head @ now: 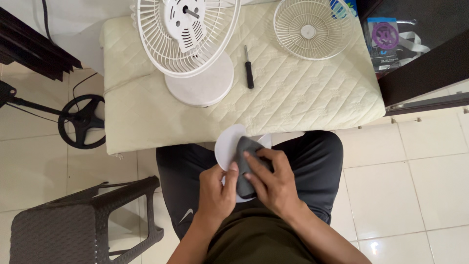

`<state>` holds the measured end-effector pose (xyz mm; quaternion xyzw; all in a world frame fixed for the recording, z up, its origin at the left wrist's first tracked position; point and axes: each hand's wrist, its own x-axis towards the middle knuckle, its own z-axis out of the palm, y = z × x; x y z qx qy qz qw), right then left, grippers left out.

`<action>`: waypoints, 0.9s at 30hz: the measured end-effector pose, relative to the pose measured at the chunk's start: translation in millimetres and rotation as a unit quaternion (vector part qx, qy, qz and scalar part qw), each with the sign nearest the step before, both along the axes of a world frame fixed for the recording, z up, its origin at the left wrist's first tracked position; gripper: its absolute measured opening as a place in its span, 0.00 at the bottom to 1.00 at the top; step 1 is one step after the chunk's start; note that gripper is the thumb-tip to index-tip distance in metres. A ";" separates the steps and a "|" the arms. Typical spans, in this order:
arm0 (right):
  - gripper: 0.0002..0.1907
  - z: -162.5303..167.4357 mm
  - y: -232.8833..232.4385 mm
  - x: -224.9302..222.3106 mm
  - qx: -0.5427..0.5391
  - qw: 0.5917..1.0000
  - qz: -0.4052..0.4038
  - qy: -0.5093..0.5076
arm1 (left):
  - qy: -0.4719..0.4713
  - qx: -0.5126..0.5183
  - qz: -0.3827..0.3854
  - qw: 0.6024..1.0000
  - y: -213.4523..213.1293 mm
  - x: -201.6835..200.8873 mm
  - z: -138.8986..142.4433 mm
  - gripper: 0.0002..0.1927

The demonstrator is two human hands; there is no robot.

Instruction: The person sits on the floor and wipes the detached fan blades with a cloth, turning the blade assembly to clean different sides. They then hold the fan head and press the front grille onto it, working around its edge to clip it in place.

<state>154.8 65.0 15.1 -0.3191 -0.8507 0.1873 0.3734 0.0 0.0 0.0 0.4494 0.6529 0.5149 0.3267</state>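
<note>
Overhead, a pale quilted table [303, 105] on a cream tiled floor [425, 176] carries a stripped fan [188, 36], its loose grille [312, 27] and a screwdriver [249, 73]. Over the lap, the left hand [215, 193] pinches a white fan blade [227, 144], while the right hand [273, 178] presses a grey cloth [246, 159] against it, fingers closed. A dark wicker stool [83, 225] stands at the left.

Grey cloth [246, 164] pressed on seemingly white fan blade [227, 146].

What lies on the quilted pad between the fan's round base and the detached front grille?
In the head view, a black-handled screwdriver lies between the fan base and the detached grille, on the quilted pad.
</note>
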 end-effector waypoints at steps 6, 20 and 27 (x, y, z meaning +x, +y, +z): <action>0.23 -7.6 3.4 5.5 -0.046 0.997 0.030 0.044 | -0.023 0.029 0.027 0.999 1.6 -11.9 6.5 0.16; 0.21 2.9 8.7 7.8 -0.058 0.998 0.025 0.020 | -0.001 0.009 0.022 1.000 1.1 -17.0 -3.0 0.22; 0.19 12.2 8.3 5.3 -0.074 0.997 0.000 0.015 | 0.024 -0.031 -0.013 0.999 2.5 0.4 -0.1 0.23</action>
